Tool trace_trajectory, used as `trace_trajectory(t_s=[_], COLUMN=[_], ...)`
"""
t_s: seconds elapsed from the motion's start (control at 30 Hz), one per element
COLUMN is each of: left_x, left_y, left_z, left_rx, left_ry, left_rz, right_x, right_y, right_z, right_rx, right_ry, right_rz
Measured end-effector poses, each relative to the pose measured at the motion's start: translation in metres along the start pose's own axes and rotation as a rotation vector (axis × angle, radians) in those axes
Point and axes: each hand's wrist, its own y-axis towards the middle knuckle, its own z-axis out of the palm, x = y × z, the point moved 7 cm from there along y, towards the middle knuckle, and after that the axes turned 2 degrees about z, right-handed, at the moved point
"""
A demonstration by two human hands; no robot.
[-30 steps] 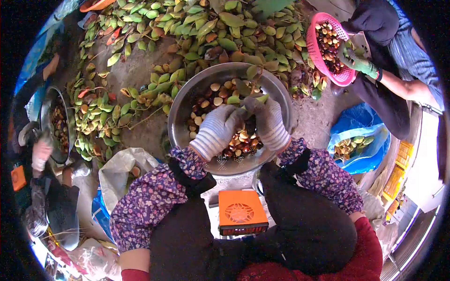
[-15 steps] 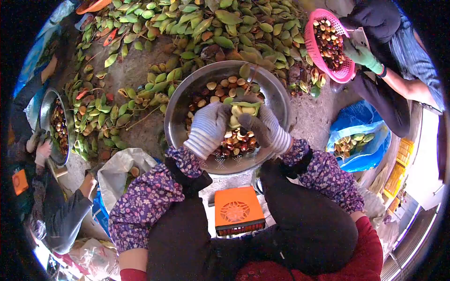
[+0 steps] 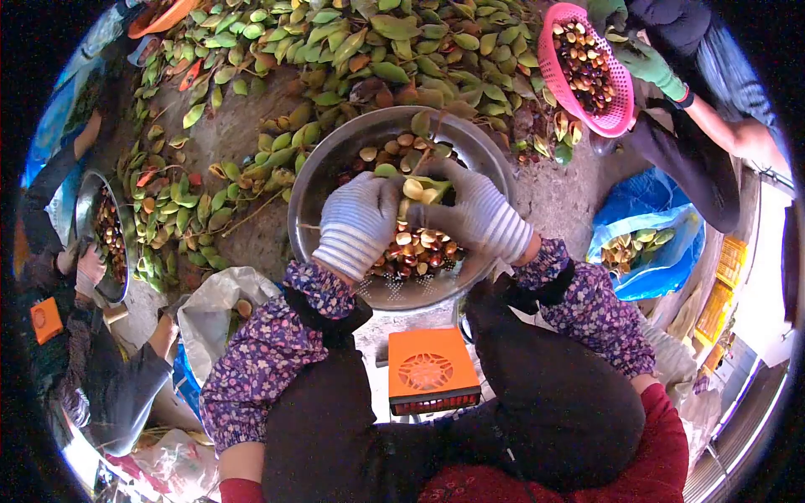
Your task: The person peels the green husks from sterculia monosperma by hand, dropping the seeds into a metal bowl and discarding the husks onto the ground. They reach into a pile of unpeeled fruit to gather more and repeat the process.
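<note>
Over a large metal bowl (image 3: pixel 307 197), both gloved hands are close together around a green pod (image 3: pixel 429 189) with pale seeds showing in its opening. My left hand (image 3: pixel 359 220) wears a striped glove and has its fingers closed at the pod's left side; what its fingertips hold is hidden. My right hand (image 3: pixel 480 210), in a matching glove with dark fingertips, grips the pod from the right between thumb and fingers. Below them in the bowl lie many brown and pale seeds (image 3: pixel 415 251).
Green pods (image 3: pixel 335 50) cover the ground ahead. At the upper right, a co-worker's gloved hands (image 3: pixel 650 69) are beside a pink basket (image 3: pixel 622 117). Another person's hands (image 3: pixel 88 264) are at a bowl on the left. A blue bag (image 3: pixel 646 189) stands right; an orange box (image 3: pixel 432 365) is between my legs.
The pod is turned and its pale seeds face up more. My right hand's fingers have spread around it. The co-worker's hands at the upper right have moved up, out of the pink basket.
</note>
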Motion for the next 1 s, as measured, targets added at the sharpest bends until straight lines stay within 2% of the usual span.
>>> trace_trajectory(t_s=[0.07,0.1,0.27,0.33,0.47,0.53,0.6,0.67,0.73,0.8,0.87,0.93,0.97,1.0], left_x=[-0.006,-0.008,-0.010,-0.014,-0.017,-0.017,-0.017,0.011,0.005,-0.008,-0.012,-0.019,-0.014,-0.009], left_y=[0.001,0.000,-0.002,-0.004,-0.007,-0.007,-0.006,-0.002,0.007,0.023,0.036,0.052,0.059,0.064], left_z=[-0.001,-0.001,0.006,0.009,0.023,0.027,0.023,0.015,-0.020,-0.029,-0.003,0.025,0.032,0.040], left_rx=[-0.003,0.034,0.128,0.159,0.255,0.260,0.186,0.001,-0.149,-0.108,0.017,0.311,0.355,0.398], left_ry=[0.051,0.104,0.260,0.288,0.339,0.297,0.111,-0.302,-0.309,-0.137,-0.053,0.275,0.227,0.179], left_rz=[0.030,0.013,0.024,0.019,-0.001,0.000,0.080,-0.092,-0.114,-0.064,0.009,-0.080,-0.105,-0.127], right_x=[-0.009,-0.006,-0.018,-0.021,-0.049,-0.053,-0.061,-0.087,-0.088,-0.066,-0.077,-0.082,-0.088,-0.079], right_y=[0.005,0.008,0.010,0.010,0.016,0.016,0.011,0.007,0.000,-0.005,-0.003,0.001,0.000,-0.002], right_z=[-0.002,-0.003,0.003,0.005,0.018,0.019,0.013,0.009,0.009,0.006,0.017,0.025,0.026,0.020], right_rx=[0.024,0.002,-0.003,0.010,0.029,-0.073,-0.139,-0.138,-0.131,-0.188,-0.175,-0.244,-0.245,-0.247], right_ry=[-0.059,-0.141,-0.285,-0.443,-0.439,-0.404,-0.350,-0.078,-0.020,0.018,-0.023,-0.151,-0.177,-0.184], right_rz=[0.118,0.028,0.012,0.071,0.084,0.005,-0.041,0.145,0.190,0.026,0.012,-0.056,0.042,0.040])
